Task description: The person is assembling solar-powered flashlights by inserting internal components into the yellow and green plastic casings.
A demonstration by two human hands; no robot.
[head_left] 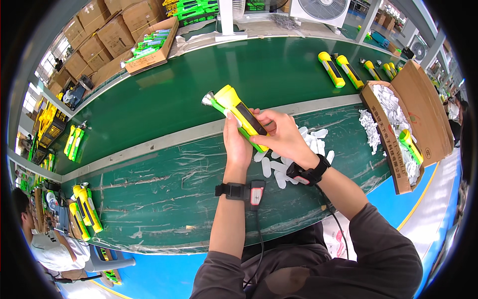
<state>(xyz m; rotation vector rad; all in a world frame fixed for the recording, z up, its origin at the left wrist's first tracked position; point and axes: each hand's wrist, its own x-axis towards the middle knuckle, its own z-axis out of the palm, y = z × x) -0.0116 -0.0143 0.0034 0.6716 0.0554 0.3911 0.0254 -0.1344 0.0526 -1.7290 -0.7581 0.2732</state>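
Both my hands are closed around a yellow-and-green flashlight (235,105) with a dark panel along its side, tilted with its yellow head up and left. A silvery cup-shaped part (207,98) sticks out beside the head. My left hand (238,144) supports it from the left, thumb on the green side near a small white piece. My right hand (285,134) grips the lower end with its fingers over the body. Below my right hand, several loose white oblong pieces (279,167) lie scattered on the green worktop (164,194).
A green conveyor belt (164,99) runs beyond the worktop, carrying flashlights (331,70) at right and others (74,143) at left. An open carton (381,119) of white pieces stands at right. More flashlights (87,207) lie at the worktop's left end. A person (55,244) sits at far left.
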